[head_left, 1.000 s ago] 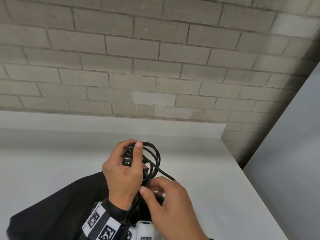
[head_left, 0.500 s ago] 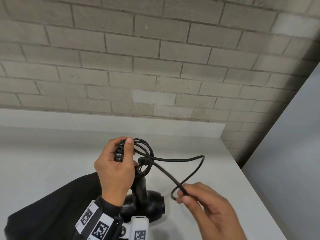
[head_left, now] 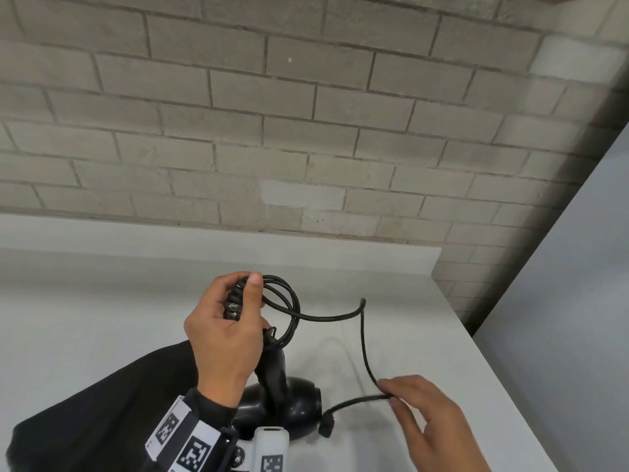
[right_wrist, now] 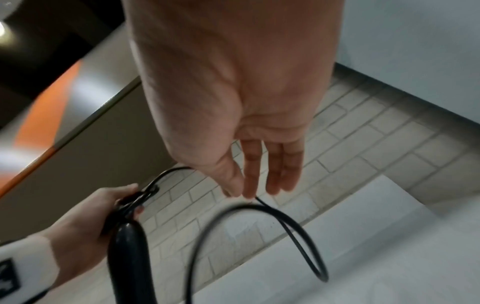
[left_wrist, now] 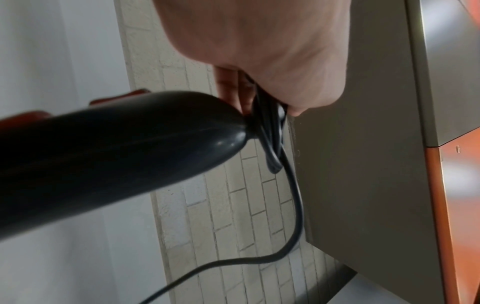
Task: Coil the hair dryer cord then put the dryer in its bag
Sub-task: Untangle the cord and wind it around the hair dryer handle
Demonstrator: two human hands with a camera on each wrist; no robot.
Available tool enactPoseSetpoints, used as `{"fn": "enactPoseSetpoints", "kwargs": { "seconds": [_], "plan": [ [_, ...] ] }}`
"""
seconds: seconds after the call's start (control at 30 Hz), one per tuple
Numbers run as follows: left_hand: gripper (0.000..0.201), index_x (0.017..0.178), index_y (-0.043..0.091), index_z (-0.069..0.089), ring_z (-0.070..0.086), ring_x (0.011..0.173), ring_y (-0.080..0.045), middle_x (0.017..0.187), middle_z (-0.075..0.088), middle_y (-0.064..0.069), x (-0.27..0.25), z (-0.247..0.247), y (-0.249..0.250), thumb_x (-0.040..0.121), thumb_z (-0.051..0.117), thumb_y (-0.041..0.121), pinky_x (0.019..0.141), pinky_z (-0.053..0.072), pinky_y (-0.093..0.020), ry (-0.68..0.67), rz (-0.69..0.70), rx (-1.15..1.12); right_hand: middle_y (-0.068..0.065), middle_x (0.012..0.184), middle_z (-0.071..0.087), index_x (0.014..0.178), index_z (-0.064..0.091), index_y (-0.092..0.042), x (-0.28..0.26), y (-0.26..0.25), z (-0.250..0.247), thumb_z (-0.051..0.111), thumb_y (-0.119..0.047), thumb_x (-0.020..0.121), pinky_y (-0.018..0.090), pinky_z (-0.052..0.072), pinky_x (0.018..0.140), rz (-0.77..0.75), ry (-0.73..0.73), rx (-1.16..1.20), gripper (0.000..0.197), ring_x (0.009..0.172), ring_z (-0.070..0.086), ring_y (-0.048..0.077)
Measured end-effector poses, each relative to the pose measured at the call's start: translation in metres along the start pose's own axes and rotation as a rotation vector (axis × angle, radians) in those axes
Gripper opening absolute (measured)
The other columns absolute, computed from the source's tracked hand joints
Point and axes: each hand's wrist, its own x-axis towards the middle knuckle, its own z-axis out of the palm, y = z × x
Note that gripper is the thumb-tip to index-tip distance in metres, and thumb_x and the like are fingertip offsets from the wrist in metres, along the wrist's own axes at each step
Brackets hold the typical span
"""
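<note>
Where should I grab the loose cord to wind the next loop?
Probably near the plug, coming from the right. That end of the cord dangles free past the right hand, while the left hand already holds the finished loops.

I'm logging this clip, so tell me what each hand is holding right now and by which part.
The left hand grips the coiled loops of the cord at the end of the hair dryer handle. The right hand pinches the loose cord near its plug end.

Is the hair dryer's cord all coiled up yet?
Only partly. The left hand grips a few loops of cord; a long tail runs loose to the right hand.
</note>
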Motion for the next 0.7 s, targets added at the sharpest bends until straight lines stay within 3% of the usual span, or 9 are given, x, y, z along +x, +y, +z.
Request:
{"fn": "enactPoseSetpoints", "kwargs": {
  "seconds": [0.07, 0.13, 0.2, 0.27, 0.33, 0.4, 0.5, 0.6, 0.7],
  "plan": [
    [0.011, 0.089, 0.027, 0.067, 0.063, 0.043, -0.017, 0.07, 0.068, 0.006, -0.001, 0.0, 0.001, 0.088, 0.063, 0.038, 0.048, 0.053, -0.025, 0.002, 0.011, 0.006, -0.022, 0.11, 0.059, 0.114, 0.063, -0.045, 0.005, -0.014, 0.007, 0.061, -0.011, 0.082, 0.009, 0.046, 0.08, -0.05, 0.084, -0.011, 0.047, 0.102, 0.059, 0.003],
    [0.013, 0.091, 0.026, 0.067, 0.064, 0.044, -0.016, 0.072, 0.068, 0.007, -0.003, 0.0, 0.001, 0.088, 0.063, 0.039, 0.048, 0.053, -0.026, -0.003, 0.02, 0.009, -0.012, 0.109, 0.059, 0.107, 0.069, -0.027, 0.014, -0.036, 0.011, 0.058, -0.02, 0.082, 0.016, 0.047, 0.082, -0.085, 0.217, 0.052, 0.028, 0.103, 0.059, 0.01],
    [0.013, 0.091, 0.026, 0.067, 0.064, 0.044, -0.015, 0.073, 0.068, 0.007, -0.005, 0.002, 0.002, 0.088, 0.063, 0.039, 0.049, 0.054, -0.026, -0.014, 0.033, 0.019, -0.004, 0.111, 0.059, 0.108, 0.067, -0.016, 0.027, -0.059, 0.014, 0.06, -0.022, 0.084, 0.021, 0.045, 0.089, -0.132, 0.314, 0.053, 0.025, 0.107, 0.057, 0.014],
    [0.011, 0.091, 0.028, 0.067, 0.064, 0.044, -0.014, 0.073, 0.068, 0.007, -0.008, 0.004, 0.004, 0.089, 0.064, 0.038, 0.05, 0.054, -0.027, -0.026, 0.048, 0.025, 0.0, 0.122, 0.055, 0.123, 0.057, -0.015, 0.038, -0.07, 0.018, 0.062, -0.028, 0.087, 0.023, 0.038, 0.102, -0.188, 0.276, -0.038, 0.038, 0.12, 0.05, 0.015],
    [0.013, 0.091, 0.029, 0.067, 0.064, 0.044, -0.013, 0.072, 0.068, 0.007, -0.011, 0.006, 0.005, 0.092, 0.067, 0.041, 0.051, 0.054, -0.028, -0.038, 0.07, 0.026, -0.005, 0.128, 0.05, 0.134, 0.046, -0.018, 0.048, -0.073, 0.023, 0.058, -0.035, 0.092, 0.027, 0.033, 0.109, -0.209, 0.157, -0.149, 0.047, 0.127, 0.041, 0.009],
    [0.017, 0.091, 0.031, 0.067, 0.064, 0.045, -0.012, 0.071, 0.068, 0.009, -0.012, 0.006, 0.005, 0.089, 0.064, 0.048, 0.051, 0.054, -0.028, -0.052, 0.089, 0.026, -0.009, 0.116, 0.053, 0.132, 0.045, -0.021, 0.056, -0.074, 0.025, 0.051, -0.037, 0.096, 0.031, 0.042, 0.101, -0.206, 0.068, -0.181, 0.04, 0.113, 0.046, 0.006],
    [0.018, 0.09, 0.034, 0.066, 0.064, 0.043, -0.01, 0.069, 0.067, 0.009, -0.012, 0.006, 0.007, 0.087, 0.06, 0.05, 0.05, 0.053, -0.027, -0.068, 0.103, 0.02, -0.005, 0.095, 0.056, 0.114, 0.058, -0.018, 0.069, -0.077, 0.016, 0.05, -0.026, 0.098, 0.033, 0.051, 0.073, -0.297, 0.04, -0.144, 0.02, 0.085, 0.055, 0.015],
    [0.013, 0.091, 0.036, 0.064, 0.063, 0.042, -0.01, 0.07, 0.067, 0.008, -0.012, 0.005, 0.009, 0.089, 0.058, 0.048, 0.047, 0.052, -0.028, -0.116, 0.148, 0.024, 0.0, 0.09, 0.059, 0.105, 0.067, -0.009, 0.082, -0.087, -0.001, 0.055, -0.018, 0.097, 0.03, 0.05, 0.072, -0.406, 0.07, -0.077, 0.017, 0.081, 0.058, 0.018],
    [0.012, 0.092, 0.037, 0.065, 0.062, 0.041, -0.008, 0.073, 0.067, 0.008, -0.015, 0.005, 0.011, 0.092, 0.057, 0.045, 0.045, 0.051, -0.031, -0.184, 0.206, 0.009, 0.002, 0.087, 0.062, 0.101, 0.07, -0.005, 0.099, -0.099, -0.016, 0.062, -0.01, 0.095, 0.026, 0.049, 0.072, -0.416, 0.104, 0.04, 0.011, 0.08, 0.059, 0.016]
  ]
}}
